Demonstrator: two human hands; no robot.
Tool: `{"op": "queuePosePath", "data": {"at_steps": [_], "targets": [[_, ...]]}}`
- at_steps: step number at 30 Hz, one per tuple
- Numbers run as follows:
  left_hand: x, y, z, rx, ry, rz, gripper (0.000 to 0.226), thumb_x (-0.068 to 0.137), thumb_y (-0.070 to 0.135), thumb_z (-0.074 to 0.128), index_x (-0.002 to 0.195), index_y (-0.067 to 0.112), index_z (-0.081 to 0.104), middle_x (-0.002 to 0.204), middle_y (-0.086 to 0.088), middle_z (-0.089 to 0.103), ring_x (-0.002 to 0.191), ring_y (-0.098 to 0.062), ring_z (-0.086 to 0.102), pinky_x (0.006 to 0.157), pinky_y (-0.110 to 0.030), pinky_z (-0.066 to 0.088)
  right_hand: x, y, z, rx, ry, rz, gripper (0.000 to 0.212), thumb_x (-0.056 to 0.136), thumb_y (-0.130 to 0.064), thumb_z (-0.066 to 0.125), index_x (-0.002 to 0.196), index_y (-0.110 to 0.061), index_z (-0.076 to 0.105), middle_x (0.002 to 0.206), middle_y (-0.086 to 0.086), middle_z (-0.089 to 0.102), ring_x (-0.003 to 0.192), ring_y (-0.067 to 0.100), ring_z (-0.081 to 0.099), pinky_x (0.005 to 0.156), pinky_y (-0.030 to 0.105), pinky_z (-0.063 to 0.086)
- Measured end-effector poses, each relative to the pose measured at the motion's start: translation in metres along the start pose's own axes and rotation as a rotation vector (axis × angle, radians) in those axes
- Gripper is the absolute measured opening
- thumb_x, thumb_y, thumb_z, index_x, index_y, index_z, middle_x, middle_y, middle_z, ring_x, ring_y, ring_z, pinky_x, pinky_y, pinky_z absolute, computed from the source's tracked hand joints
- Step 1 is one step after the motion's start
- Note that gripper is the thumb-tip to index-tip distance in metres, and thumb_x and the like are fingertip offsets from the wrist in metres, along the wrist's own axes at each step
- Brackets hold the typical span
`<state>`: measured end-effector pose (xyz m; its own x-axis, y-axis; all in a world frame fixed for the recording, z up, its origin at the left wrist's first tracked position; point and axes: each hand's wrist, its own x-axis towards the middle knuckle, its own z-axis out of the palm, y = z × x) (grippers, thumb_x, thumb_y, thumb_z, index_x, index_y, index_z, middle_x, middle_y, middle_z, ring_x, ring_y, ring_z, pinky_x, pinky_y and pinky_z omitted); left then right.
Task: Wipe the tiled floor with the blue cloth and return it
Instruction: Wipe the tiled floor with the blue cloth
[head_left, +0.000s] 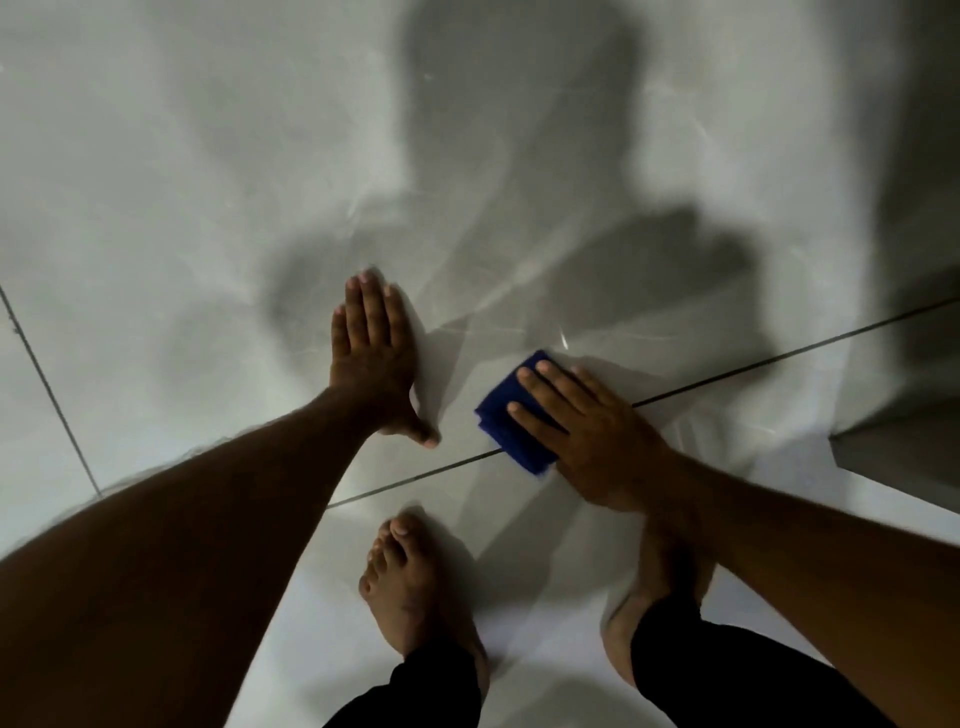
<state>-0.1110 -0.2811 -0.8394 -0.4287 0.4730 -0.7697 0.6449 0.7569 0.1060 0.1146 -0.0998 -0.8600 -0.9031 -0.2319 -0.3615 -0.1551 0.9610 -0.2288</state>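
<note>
A folded blue cloth (506, 413) lies flat on the pale grey tiled floor (182, 182), over a dark grout line. My right hand (587, 431) presses down on the cloth with fingers spread, covering its right half. My left hand (371, 358) rests flat on the tile to the left of the cloth, fingers together and pointing away, thumb out toward the cloth. A small gap of bare tile separates the two hands.
My bare feet (415, 587) stand on the tile just below the hands, with black trouser legs (670, 660) above them. Grout lines run diagonally at left (47, 384) and across the middle right. A darker raised edge (893, 447) sits at the right. Shadows fall ahead.
</note>
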Motion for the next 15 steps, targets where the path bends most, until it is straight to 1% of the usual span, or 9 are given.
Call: {"op": "queuePosePath", "data": {"at_steps": [2, 4, 5, 7, 9, 11, 13, 14, 15], "targets": [[0.001, 0.001, 0.001, 0.004, 0.003, -0.010, 0.185, 0.020, 0.080, 0.079, 0.132, 0.001, -0.046, 0.138, -0.027, -0.051, 0.130, -0.044, -0.045, 0.113, -0.054, -0.019, -0.011, -0.022, -0.002, 0.050, -0.006, 0.174, 0.084, 0.083, -0.032, 0.062, 0.154, -0.013, 0.022, 0.162, 0.022, 0.017, 0.149, 0.042, 0.011, 0.120, 0.055, 0.015], [0.002, 0.000, 0.003, 0.014, 0.011, -0.008, 0.185, 0.021, 0.080, 0.079, 0.129, 0.002, -0.049, 0.135, -0.026, -0.054, 0.128, -0.043, -0.047, 0.112, -0.054, -0.020, -0.006, -0.047, -0.002, 0.094, -0.034, 0.285, 0.088, 0.081, -0.037, 0.065, 0.153, -0.010, 0.022, 0.161, 0.024, 0.017, 0.148, 0.045, 0.009, 0.119, 0.058, 0.017], [0.002, -0.001, 0.004, 0.020, 0.016, -0.005, 0.185, 0.021, 0.080, 0.080, 0.128, 0.003, -0.050, 0.133, -0.025, -0.056, 0.127, -0.042, -0.048, 0.112, -0.053, -0.020, 0.004, -0.054, -0.004, 0.107, -0.028, 0.284, 0.089, 0.081, -0.038, 0.065, 0.153, -0.009, 0.022, 0.161, 0.025, 0.016, 0.148, 0.046, 0.008, 0.118, 0.059, 0.017], [0.005, -0.003, 0.006, 0.009, 0.036, -0.005, 0.185, 0.021, 0.080, 0.080, 0.128, 0.004, -0.050, 0.133, -0.024, -0.057, 0.127, -0.042, -0.049, 0.112, -0.053, -0.021, 0.030, -0.059, -0.009, 0.096, 0.008, 0.203, 0.090, 0.080, -0.038, 0.064, 0.152, -0.007, 0.021, 0.161, 0.026, 0.013, 0.148, 0.047, 0.005, 0.119, 0.059, 0.013], [0.006, -0.003, 0.010, 0.007, 0.056, -0.005, 0.185, 0.021, 0.080, 0.080, 0.131, 0.004, -0.048, 0.139, -0.025, -0.051, 0.130, -0.042, -0.046, 0.113, -0.052, -0.020, 0.049, -0.059, -0.011, 0.092, 0.015, 0.156, 0.091, 0.080, -0.037, 0.064, 0.153, -0.008, 0.019, 0.162, 0.024, 0.010, 0.148, 0.045, 0.002, 0.121, 0.055, 0.008], [0.004, -0.004, 0.011, 0.038, 0.079, -0.003, 0.184, 0.022, 0.080, 0.080, 0.131, 0.003, -0.047, 0.144, -0.027, -0.045, 0.133, -0.042, -0.042, 0.113, -0.053, -0.019, 0.049, -0.052, -0.012, 0.077, -0.011, 0.116, 0.087, 0.084, -0.036, 0.060, 0.154, -0.010, 0.016, 0.163, 0.023, 0.007, 0.149, 0.043, 0.000, 0.121, 0.054, 0.007], [0.000, -0.003, 0.010, 0.060, 0.103, -0.016, 0.183, 0.023, 0.079, 0.080, 0.131, 0.002, -0.046, 0.149, -0.029, -0.039, 0.135, -0.042, -0.039, 0.113, -0.055, -0.017, 0.028, -0.030, -0.013, 0.029, -0.041, 0.022, 0.079, 0.088, -0.034, 0.056, 0.154, -0.011, 0.020, 0.162, 0.023, 0.011, 0.149, 0.044, 0.006, 0.120, 0.055, 0.015], [-0.002, -0.001, 0.010, 0.068, 0.112, -0.028, 0.183, 0.024, 0.079, 0.080, 0.132, 0.000, -0.045, 0.150, -0.029, -0.036, 0.136, -0.043, -0.037, 0.113, -0.057, -0.017, 0.011, -0.014, -0.012, 0.011, -0.037, 0.010, 0.077, 0.087, -0.033, 0.058, 0.153, -0.011, 0.024, 0.160, 0.024, 0.017, 0.148, 0.045, 0.013, 0.117, 0.057, 0.021], [-0.005, 0.002, 0.011, 0.077, 0.124, -0.050, 0.182, 0.026, 0.079, 0.080, 0.133, -0.002, -0.043, 0.152, -0.031, -0.033, 0.138, -0.044, -0.034, 0.113, -0.057, -0.016, -0.009, 0.005, -0.011, 0.007, -0.025, 0.061, 0.078, 0.085, -0.032, 0.062, 0.152, -0.010, 0.029, 0.158, 0.027, 0.024, 0.145, 0.048, 0.021, 0.114, 0.060, 0.027]]}}
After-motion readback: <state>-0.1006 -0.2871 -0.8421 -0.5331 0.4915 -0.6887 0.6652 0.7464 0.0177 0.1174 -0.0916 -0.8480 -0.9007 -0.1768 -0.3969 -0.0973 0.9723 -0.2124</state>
